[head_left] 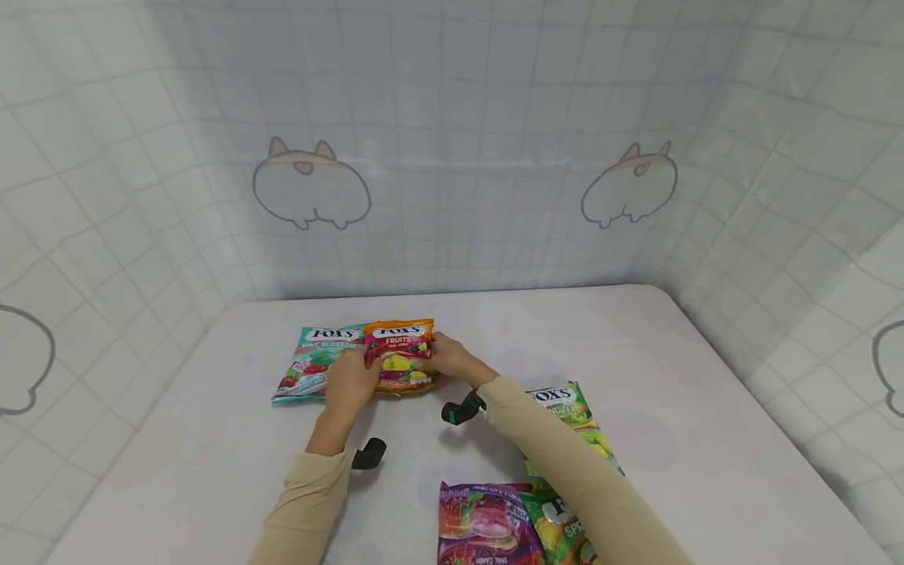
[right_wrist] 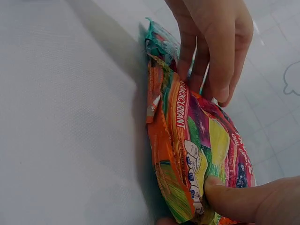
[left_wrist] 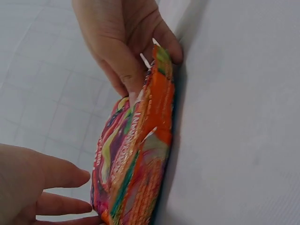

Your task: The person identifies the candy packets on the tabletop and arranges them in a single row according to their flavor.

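An orange Fox's Fruits candy bag [head_left: 399,353] lies at the back left of the table, overlapping the right edge of a teal Fox's Mint Blossom candy bag [head_left: 300,378]. At its right side, my right hand [head_left: 455,361] pinches the orange bag; the thumb [right_wrist: 229,199] presses on its front in the right wrist view, with the other fingers mostly hidden behind. My left hand [head_left: 351,384] reaches across the teal bag. Its fairly straight fingers [left_wrist: 63,204] touch the orange bag's left edge in the left wrist view.
To the right, partly under my right sleeve [head_left: 579,471], lies a yellow-green Fox's bag [head_left: 568,396]. Closer in are a purple candy bag [head_left: 487,522] and a darker green one [head_left: 561,530], side by side. A white grid-patterned sheet [head_left: 466,102] surrounds the table's back and sides.
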A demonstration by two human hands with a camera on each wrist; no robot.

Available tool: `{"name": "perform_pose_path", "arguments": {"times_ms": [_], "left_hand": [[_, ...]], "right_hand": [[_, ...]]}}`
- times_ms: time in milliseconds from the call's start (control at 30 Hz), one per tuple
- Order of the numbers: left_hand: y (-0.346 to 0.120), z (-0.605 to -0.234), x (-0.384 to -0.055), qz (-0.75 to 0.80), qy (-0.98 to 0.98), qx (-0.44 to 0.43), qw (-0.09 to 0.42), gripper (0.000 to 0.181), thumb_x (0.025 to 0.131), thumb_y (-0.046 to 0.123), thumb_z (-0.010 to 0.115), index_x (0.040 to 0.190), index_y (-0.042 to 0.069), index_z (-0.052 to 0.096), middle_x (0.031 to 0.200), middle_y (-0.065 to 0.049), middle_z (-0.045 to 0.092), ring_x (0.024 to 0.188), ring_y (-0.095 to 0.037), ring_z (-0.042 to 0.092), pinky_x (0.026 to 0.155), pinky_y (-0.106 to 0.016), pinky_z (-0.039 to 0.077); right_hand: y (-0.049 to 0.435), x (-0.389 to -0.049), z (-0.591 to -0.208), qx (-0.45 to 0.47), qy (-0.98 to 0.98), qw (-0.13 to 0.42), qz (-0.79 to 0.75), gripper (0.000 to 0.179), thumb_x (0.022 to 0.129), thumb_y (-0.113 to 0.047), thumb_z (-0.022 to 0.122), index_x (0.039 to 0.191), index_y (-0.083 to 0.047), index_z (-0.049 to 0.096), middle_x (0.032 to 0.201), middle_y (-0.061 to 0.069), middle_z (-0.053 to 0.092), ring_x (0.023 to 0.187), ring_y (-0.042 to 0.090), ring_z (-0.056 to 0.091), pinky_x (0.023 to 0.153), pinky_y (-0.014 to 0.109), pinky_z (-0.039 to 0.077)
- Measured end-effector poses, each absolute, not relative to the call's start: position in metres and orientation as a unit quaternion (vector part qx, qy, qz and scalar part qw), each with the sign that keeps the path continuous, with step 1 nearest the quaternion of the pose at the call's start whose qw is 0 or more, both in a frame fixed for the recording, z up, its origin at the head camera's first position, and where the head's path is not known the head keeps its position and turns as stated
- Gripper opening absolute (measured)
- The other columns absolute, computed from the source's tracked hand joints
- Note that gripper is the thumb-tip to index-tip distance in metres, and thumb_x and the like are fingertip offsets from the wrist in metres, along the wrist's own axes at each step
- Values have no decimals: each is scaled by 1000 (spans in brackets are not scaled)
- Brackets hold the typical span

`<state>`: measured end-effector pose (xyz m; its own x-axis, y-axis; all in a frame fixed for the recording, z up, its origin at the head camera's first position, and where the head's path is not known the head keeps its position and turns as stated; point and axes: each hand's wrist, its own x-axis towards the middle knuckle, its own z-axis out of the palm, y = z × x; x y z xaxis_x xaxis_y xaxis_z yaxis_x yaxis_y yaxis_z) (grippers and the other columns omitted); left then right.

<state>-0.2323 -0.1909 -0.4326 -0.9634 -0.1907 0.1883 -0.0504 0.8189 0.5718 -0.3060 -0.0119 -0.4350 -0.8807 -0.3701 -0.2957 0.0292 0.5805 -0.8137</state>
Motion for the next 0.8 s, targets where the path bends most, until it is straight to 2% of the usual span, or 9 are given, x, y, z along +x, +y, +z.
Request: {"name": "perform_pose_path", "arguments": {"times_ms": [200,367,533,600,733,800], "left_hand": [[-189,-436,-232,-271,-955,48,109,53,94,21,60,130,-17,49,124,-38,49,114,-47,47,95,-57,41],[-188,-439,-232,-265,-959,41,95,56,94,20,59,132,-18,45,123,-39,44,115,-46,43,95,-57,40],[-186,-442,-234,-259,-961,44,87,57,94,21,59,134,-16,44,125,-38,43,116,-45,42,95,-56,41],[-186,-442,-234,-259,-961,46,82,57,95,22,59,134,-16,44,125,-37,42,116,-45,42,95,-55,41],[-185,-440,-234,-254,-963,42,79,53,96,19,57,133,-17,44,124,-37,43,115,-44,43,95,-55,42],[-185,-439,-234,-250,-964,39,80,51,97,18,55,132,-18,45,123,-36,44,114,-43,44,95,-54,42]], "right_hand": [[-14,-305,-435,-111,874,220,-419,63,90,-24,70,141,-4,37,119,11,57,99,23,58,73,35,56],[-12,-305,-438,-114,877,211,-416,66,91,-26,70,143,-4,35,122,13,55,100,24,57,74,36,56],[-10,-303,-442,-120,889,189,-399,68,91,-31,68,145,-4,35,129,14,53,105,24,55,87,39,51],[-10,-301,-443,-124,891,183,-395,67,92,-31,67,144,-2,36,126,15,55,102,23,56,86,39,52],[-10,-297,-442,-142,899,172,-377,62,95,-30,63,140,3,36,114,15,58,88,21,59,71,33,54],[-10,-294,-440,-155,906,161,-360,60,96,-30,61,139,5,36,110,15,58,84,21,59,68,32,54]]}}
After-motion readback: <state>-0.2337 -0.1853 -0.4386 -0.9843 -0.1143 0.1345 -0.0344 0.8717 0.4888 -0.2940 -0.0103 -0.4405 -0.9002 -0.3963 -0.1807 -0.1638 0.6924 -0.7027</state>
